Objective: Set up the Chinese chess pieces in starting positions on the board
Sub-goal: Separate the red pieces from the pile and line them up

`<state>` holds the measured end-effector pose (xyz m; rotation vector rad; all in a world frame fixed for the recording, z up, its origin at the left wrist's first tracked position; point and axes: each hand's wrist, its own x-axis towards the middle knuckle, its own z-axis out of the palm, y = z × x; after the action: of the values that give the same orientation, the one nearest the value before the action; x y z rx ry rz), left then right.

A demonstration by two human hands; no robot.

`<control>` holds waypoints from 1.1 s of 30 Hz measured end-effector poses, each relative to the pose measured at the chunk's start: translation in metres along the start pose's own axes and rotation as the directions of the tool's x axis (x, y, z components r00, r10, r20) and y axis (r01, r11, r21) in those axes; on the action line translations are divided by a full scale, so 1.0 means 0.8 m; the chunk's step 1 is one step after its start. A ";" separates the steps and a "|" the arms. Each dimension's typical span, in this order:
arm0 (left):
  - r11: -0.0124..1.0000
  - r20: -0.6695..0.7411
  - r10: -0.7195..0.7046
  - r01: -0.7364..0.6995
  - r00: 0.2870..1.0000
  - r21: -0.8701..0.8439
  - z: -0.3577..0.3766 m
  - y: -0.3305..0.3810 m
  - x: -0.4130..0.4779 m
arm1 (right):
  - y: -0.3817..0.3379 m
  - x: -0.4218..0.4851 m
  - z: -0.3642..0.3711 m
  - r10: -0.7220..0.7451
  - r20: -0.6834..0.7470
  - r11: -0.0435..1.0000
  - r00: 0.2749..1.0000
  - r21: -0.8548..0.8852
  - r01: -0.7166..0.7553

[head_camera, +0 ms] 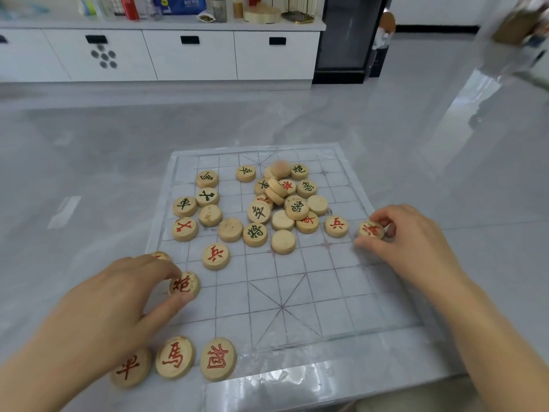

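A clear plastic chess board (312, 292) with a printed grid lies on the grey table. My left hand (118, 298) pinches a red cannon piece (184, 284) near the board's left side. My right hand (416, 242) pinches a red-marked piece (371, 229) at the board's right edge. Three red pieces stand in the near row: a chariot (130, 368), a horse (175, 357) and an elephant (218, 359). A red soldier (216, 256) and another red soldier (336, 226) sit on the grid. Several mixed pieces are heaped in a pile (279, 200) at the far half.
Several green and red pieces form a loose group (197, 209) on the far left of the board. Beyond the table stands a white cabinet (190, 55) with bottles and boxes on top. A dark fridge (347, 40) stands to its right.
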<state>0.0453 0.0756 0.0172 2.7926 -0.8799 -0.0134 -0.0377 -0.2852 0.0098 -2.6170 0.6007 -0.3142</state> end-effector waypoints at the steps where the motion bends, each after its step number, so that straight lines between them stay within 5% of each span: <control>1: 1.000 -0.007 0.004 -0.004 1.000 -0.005 0.001 0.000 0.000 | -0.002 -0.003 0.000 -0.002 0.036 0.998 0.999 0.063 0.000; 5: 1.000 0.005 0.011 -0.011 1.000 -0.009 0.006 0.001 0.002 | -0.024 -0.012 0.019 -0.113 0.174 0.983 0.978 0.163 0.084; 10: 1.000 0.033 -0.006 0.006 0.999 -0.011 0.008 -0.001 0.001 | -0.033 -0.005 0.042 -0.204 0.112 0.978 0.973 0.068 0.197; 19: 1.000 -0.009 0.001 -0.001 1.000 -0.007 0.004 -0.002 0.001 | -0.021 0.000 0.020 -0.081 0.014 0.981 0.997 0.179 0.078; 28: 1.000 -0.048 -0.004 0.002 0.999 -0.026 -0.001 -0.004 0.005 | -0.023 -0.002 0.026 -0.153 0.021 0.983 0.988 0.108 0.150; 31: 1.000 -0.069 -0.012 0.011 0.998 -0.017 -0.003 -0.008 0.006 | -0.028 0.023 0.017 -0.148 0.020 0.989 0.989 -0.001 0.149; 33: 1.000 -0.077 -0.008 0.008 0.997 -0.002 -0.005 -0.010 0.007 | -0.026 0.044 0.006 -0.070 0.139 0.988 0.988 -0.128 0.088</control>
<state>0.0548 0.0798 0.0199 2.7749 -0.8495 0.0911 0.0024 -0.2825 0.0191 -2.7694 0.4879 -0.1237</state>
